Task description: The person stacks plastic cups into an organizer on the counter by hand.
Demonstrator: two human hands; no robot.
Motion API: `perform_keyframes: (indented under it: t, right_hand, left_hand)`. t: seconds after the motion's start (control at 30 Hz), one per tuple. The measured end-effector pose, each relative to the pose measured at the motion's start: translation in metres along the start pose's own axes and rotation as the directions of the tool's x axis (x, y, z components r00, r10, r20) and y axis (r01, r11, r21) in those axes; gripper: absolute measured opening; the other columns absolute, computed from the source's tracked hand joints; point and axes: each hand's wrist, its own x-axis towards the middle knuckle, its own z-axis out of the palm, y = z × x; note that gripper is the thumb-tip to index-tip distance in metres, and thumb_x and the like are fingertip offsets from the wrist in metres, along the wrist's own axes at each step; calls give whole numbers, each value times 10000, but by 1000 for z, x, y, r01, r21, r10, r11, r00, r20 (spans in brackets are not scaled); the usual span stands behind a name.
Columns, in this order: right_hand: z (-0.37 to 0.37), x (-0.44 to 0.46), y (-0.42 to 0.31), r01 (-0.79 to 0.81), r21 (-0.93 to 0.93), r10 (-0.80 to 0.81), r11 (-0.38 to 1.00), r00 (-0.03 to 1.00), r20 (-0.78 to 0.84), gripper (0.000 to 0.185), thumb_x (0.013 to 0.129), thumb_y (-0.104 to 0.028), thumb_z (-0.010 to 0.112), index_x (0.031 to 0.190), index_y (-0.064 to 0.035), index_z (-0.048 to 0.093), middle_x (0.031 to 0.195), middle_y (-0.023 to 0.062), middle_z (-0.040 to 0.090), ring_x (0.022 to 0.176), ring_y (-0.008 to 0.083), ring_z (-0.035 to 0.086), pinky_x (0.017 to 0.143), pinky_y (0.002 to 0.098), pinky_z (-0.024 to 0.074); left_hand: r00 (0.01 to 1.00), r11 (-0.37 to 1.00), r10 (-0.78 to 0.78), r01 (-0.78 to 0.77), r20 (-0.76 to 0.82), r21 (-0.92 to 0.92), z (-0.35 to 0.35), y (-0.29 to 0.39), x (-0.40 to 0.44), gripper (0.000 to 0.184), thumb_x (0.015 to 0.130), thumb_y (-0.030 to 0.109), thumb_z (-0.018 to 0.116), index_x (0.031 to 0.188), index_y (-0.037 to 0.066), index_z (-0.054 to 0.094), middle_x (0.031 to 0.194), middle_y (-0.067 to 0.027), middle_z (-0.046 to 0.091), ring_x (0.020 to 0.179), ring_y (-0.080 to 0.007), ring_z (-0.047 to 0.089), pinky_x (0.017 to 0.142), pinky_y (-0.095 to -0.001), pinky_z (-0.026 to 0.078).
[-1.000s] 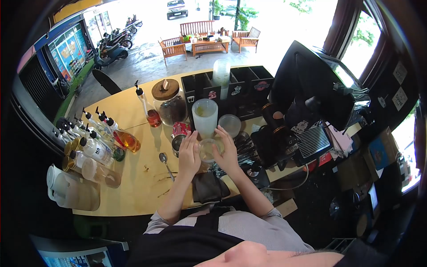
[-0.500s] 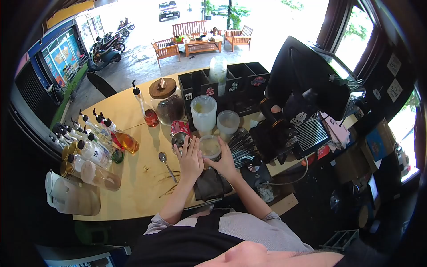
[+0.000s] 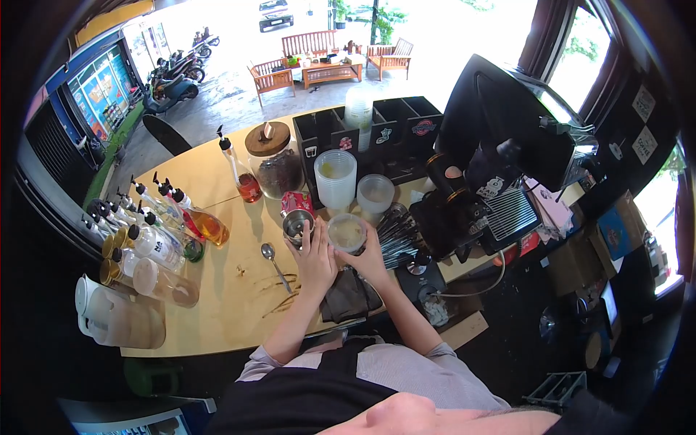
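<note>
My right hand (image 3: 367, 262) is wrapped round the right side of a small clear plastic tub (image 3: 347, 233) with something pale in it. My left hand (image 3: 315, 259) lies against the tub's left side, its fingers stretched out beside a metal cup (image 3: 298, 225). Behind the tub stand a tall stack of clear tubs (image 3: 336, 183) and a shorter one (image 3: 375, 196). A dark folded cloth (image 3: 348, 296) lies just in front of the hands, and a spoon (image 3: 276, 267) rests to their left.
Pump bottles (image 3: 156, 243) and a pitcher (image 3: 116, 313) crowd the left side. A wooden-lidded jar (image 3: 274, 163), a syrup bottle (image 3: 243, 177) and a black organizer (image 3: 395, 141) stand at the back. A black coffee machine (image 3: 500, 138) is at the right.
Both hands have come down and in around the small tub; the right fingers have closed round it. The tub now sits slightly nearer and tilts less. The camera view has shifted a little.
</note>
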Motion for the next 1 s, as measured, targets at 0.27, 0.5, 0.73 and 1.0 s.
perform_keyframes:
  t: [0.27,0.5,0.73,1.0]
  right_hand:
    - [-4,0,8,66,-133,-73,989,996,-48,1010,650,-252,893,1469,0,359,1383,190,447,1307,340,424,1050,416,410]
    - [-4,2,6,-45,-53,45,998,999,-6,1029,665,-249,898,1483,-1,325,1411,205,404,1311,328,423,1007,402,446]
    - [-3,7,-2,129,-176,-154,976,978,-140,932,645,-227,882,1399,16,391,1322,191,440,1266,359,431,1064,442,380]
    - [-8,11,-11,-84,-29,84,996,996,-11,961,640,-231,893,1410,19,377,1317,187,448,1249,317,463,985,394,447]
  left_hand:
    - [996,948,67,-80,-54,-309,1,15,-14,545,1013,189,391,1517,-13,339,1614,-225,242,1514,-370,188,1214,-517,137]
    - [998,658,-56,51,18,-751,13,20,-20,533,1054,177,334,1535,-41,264,1585,-273,269,1459,-411,305,1182,-403,282]
    - [991,617,-122,115,49,-778,20,21,-17,532,1069,182,292,1536,-67,233,1578,-262,299,1465,-373,315,1184,-391,270]
    - [987,631,-157,115,19,-767,21,22,-14,532,1078,199,288,1534,-69,233,1572,-258,314,1462,-375,319,1182,-390,271]
